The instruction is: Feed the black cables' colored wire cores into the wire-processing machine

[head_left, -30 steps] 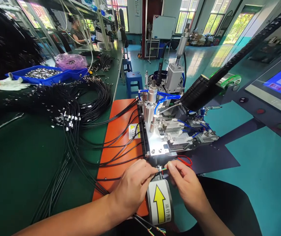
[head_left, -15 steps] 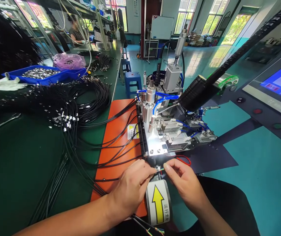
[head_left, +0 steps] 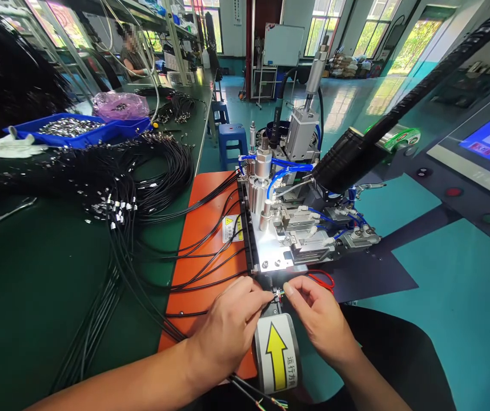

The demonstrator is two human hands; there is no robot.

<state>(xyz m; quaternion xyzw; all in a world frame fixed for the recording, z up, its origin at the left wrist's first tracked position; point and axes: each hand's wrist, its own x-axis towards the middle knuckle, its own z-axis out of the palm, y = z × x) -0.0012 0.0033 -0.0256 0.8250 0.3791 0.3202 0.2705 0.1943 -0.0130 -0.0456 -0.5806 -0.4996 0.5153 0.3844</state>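
Observation:
My left hand [head_left: 235, 325] is closed in a pinch on the end of a black cable, at the front edge of the machine [head_left: 266, 251]. Thin coloured wires [head_left: 280, 293] show in the small gap between both hands' fingertips. From the other side, my right hand [head_left: 317, 315] pinches the tips of these wires between thumb and forefinger. The wire ends themselves are hidden by the fingers. Just below the hands is a white guard with a yellow arrow [head_left: 276, 355]. More black cables with stripped coloured ends [head_left: 266, 401] stick out beneath my left forearm.
An orange plate [head_left: 204, 220] left of the machine carries several black cables. Bundled cables [head_left: 163, 171] cover much of the green table [head_left: 22, 297]. Behind them is a blue tray [head_left: 26, 127] of small metal parts. A control panel [head_left: 450, 171] stands right; a person [head_left: 133, 57] sits far back.
My right hand has shifted very slightly left, closer to my left fingertips. Both hands keep their pinch, and the view has moved a little.

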